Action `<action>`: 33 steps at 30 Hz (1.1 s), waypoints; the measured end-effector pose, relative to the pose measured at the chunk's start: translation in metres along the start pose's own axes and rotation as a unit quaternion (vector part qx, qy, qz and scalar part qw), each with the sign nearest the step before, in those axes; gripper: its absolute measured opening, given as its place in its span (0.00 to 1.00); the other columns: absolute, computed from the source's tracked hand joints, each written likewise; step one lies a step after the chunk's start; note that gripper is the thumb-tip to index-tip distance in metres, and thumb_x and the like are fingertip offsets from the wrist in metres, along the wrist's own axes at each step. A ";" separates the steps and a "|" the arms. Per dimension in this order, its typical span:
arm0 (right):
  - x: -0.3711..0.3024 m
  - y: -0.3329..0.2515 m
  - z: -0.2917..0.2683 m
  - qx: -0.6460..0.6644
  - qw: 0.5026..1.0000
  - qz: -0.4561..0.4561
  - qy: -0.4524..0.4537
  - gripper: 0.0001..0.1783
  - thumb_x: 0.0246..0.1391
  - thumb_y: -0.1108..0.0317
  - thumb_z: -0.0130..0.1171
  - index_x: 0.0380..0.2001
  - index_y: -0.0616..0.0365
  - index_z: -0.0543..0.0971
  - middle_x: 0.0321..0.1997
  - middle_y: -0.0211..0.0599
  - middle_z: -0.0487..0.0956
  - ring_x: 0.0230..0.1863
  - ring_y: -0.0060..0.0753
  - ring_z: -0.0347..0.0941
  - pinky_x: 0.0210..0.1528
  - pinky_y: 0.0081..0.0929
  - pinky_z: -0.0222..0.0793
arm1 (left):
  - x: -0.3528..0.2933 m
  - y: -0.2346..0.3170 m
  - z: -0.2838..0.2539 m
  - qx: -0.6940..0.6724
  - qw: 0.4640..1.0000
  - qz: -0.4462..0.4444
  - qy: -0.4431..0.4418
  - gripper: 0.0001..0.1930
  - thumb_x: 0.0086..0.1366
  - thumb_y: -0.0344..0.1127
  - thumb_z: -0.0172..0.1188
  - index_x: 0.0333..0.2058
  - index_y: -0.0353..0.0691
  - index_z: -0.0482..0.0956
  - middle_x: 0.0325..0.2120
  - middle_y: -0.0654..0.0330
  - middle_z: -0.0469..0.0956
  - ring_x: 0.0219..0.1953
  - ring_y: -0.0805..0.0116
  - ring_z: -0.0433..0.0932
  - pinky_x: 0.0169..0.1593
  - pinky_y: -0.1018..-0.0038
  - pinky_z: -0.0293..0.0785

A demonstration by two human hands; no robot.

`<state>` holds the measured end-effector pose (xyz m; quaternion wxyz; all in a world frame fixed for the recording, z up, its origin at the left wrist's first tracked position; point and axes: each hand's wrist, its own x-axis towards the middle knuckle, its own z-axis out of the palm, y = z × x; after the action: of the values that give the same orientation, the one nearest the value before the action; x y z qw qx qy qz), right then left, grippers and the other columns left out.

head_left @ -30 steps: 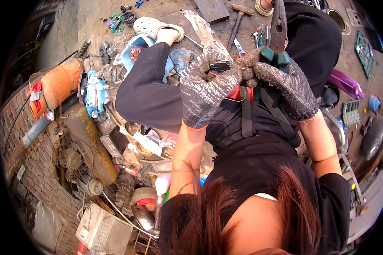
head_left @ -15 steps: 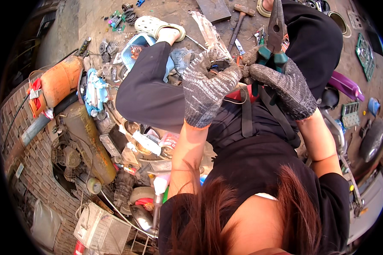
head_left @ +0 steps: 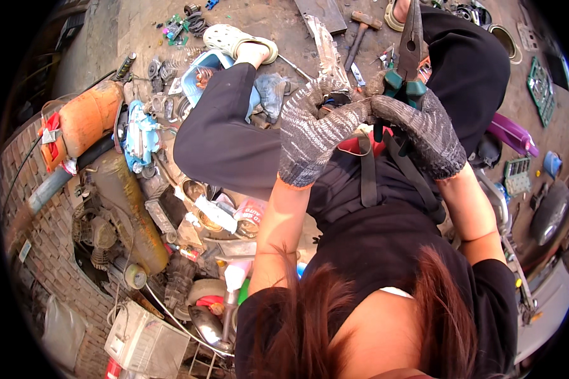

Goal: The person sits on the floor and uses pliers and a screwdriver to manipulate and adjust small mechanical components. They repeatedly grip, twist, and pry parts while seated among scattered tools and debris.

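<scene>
Both hands gloved in grey knit and pressed together above the lap: right hand [head_left: 417,126] closed around the green grips of long-nosed pliers [head_left: 412,47], left hand [head_left: 316,129] curled shut on a small dark part [head_left: 335,100], hardly visible between the fingers. Pliers' long axis running straight away from the body, nose pointing up-frame, the part just left of the grips and touching the left palm. Beyond, a hammer [head_left: 360,28] on the littered floor [head_left: 284,25].

We note speckled grey knit gloves with orange cuffs on the left hand [head_left: 316,129] and right hand [head_left: 423,129], green-handled pliers [head_left: 411,47], black clothing, an orange cylinder [head_left: 88,120].
</scene>
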<state>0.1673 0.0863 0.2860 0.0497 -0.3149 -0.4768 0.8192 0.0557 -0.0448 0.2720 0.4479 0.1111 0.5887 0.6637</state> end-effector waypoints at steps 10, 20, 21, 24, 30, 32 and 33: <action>0.063 -0.031 0.047 -0.208 0.975 -0.074 0.015 0.14 0.51 0.65 0.57 0.39 0.63 0.74 0.33 0.33 0.77 0.32 0.21 0.70 0.37 0.19 0.65 | 0.042 -0.059 -0.021 -0.162 0.982 0.050 0.078 0.14 0.61 0.32 0.55 0.44 0.33 0.74 0.36 0.62 0.78 0.33 0.79 0.74 0.38 0.84 0.69; 0.276 0.027 0.192 -0.380 0.895 -0.160 -0.169 0.14 0.52 0.59 0.57 0.33 0.59 0.77 0.25 0.28 0.76 0.22 0.17 0.68 0.23 0.16 0.61 | 0.094 -0.154 0.000 -0.117 0.961 0.036 0.249 0.11 0.58 0.33 0.59 0.36 0.31 0.77 0.27 0.58 0.78 0.29 0.72 0.74 0.35 0.75 0.70; 0.301 0.039 0.207 -0.427 0.872 -0.174 -0.161 0.14 0.51 0.59 0.58 0.33 0.59 0.77 0.25 0.28 0.76 0.22 0.17 0.68 0.23 0.16 0.61 | 0.096 -0.157 0.002 -0.132 0.959 0.018 0.251 0.10 0.58 0.33 0.60 0.35 0.32 0.77 0.26 0.57 0.78 0.29 0.71 0.75 0.35 0.75 0.71; 0.356 0.076 0.260 -0.402 0.866 -0.221 -0.200 0.15 0.44 0.57 0.60 0.30 0.57 0.79 0.24 0.35 0.78 0.26 0.29 0.73 0.30 0.26 0.66 | 0.089 -0.144 0.000 0.002 0.948 0.022 0.317 0.10 0.56 0.35 0.60 0.32 0.33 0.77 0.26 0.48 0.78 0.28 0.59 0.77 0.31 0.68 0.70; 0.468 0.167 0.295 -0.404 0.869 -0.208 -0.196 0.13 0.39 0.60 0.59 0.29 0.56 0.79 0.24 0.41 0.78 0.29 0.41 0.76 0.35 0.32 0.69 | 0.086 -0.144 0.002 0.060 0.951 -0.023 0.303 0.12 0.53 0.36 0.60 0.32 0.33 0.76 0.27 0.47 0.77 0.30 0.52 0.77 0.34 0.63 0.71; 0.461 0.170 0.293 -0.394 0.893 -0.108 -0.190 0.13 0.41 0.61 0.58 0.29 0.57 0.80 0.23 0.39 0.79 0.26 0.34 0.76 0.32 0.30 0.69 | 0.090 -0.161 0.006 0.094 0.942 0.006 0.323 0.12 0.52 0.36 0.61 0.31 0.34 0.76 0.24 0.48 0.76 0.27 0.52 0.76 0.33 0.63 0.71; 0.465 0.165 0.280 -0.361 0.903 -0.089 -0.217 0.14 0.42 0.61 0.59 0.30 0.60 0.80 0.23 0.38 0.79 0.24 0.27 0.75 0.30 0.26 0.70 | 0.091 -0.156 0.006 0.122 0.933 0.016 0.338 0.11 0.52 0.36 0.61 0.31 0.34 0.76 0.24 0.49 0.76 0.27 0.53 0.76 0.32 0.63 0.71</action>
<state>-0.3250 -0.0357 0.0309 -0.0994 -0.0823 -0.7648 0.6312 0.0802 0.0106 0.1020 0.1948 -0.0569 0.7799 0.5921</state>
